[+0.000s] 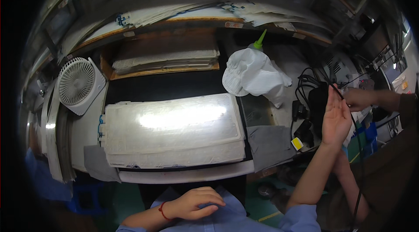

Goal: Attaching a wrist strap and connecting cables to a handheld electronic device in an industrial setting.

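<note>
My left hand [201,203], with a red cord bracelet on its wrist, rests in front of my blue shirt below the table edge. Its fingers are loosely bent and apart, and nothing shows in it. On the right, my right hand [337,122] is raised, palm showing and fingers stretched out. A black cable [357,133] crosses its fingertips; whether it touches them I cannot tell. Close beside it is a co-worker's hand [360,99]. A stack of flat, pale, shiny sheets [174,138] lies on the table before me, the top one reflecting light.
A white fan [77,84] stands at the left. White ribbed cloth [251,72] lies against a green-tipped bottle [260,40]. More sheets fill a wooden tray [163,73] and the shelf [196,19] above. Coiled black cables [305,79] and a yellow-and-white box [297,143] sit at the right.
</note>
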Action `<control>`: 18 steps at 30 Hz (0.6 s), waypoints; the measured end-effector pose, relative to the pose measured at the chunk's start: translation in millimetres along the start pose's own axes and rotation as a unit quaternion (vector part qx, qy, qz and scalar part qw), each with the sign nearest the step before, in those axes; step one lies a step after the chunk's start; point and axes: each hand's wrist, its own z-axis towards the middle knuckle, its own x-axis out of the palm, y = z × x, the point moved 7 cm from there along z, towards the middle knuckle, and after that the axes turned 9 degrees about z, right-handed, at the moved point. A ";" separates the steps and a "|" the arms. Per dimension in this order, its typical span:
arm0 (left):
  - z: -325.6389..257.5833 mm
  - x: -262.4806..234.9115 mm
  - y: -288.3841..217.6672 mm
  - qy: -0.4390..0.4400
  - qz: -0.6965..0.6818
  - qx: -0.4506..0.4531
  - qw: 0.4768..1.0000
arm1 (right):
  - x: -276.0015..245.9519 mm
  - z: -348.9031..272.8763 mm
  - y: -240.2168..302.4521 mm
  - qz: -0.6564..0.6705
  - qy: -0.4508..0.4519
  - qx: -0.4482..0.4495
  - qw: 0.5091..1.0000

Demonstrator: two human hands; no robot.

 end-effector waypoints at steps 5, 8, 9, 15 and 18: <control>-0.3 -1.3 2.1 -0.002 0.001 -0.003 1.000 | -17.0 -17.5 1.0 -0.069 -0.053 -0.026 0.996; 0.1 -6.8 3.2 -0.008 0.009 -0.003 1.000 | -31.8 -33.8 1.9 -0.119 -0.065 -0.038 0.990; -0.1 -8.6 2.7 -0.013 0.012 -0.001 1.000 | -31.1 -38.3 4.8 -0.164 -0.046 -0.043 0.985; -1.0 -22.0 -1.9 -0.026 0.051 -0.003 0.998 | -37.3 -69.6 1.4 -0.353 -0.038 -0.056 0.933; -6.1 -39.6 -3.4 -0.060 0.113 0.007 0.992 | -19.8 -110.3 -53.7 -0.562 0.108 -0.116 0.812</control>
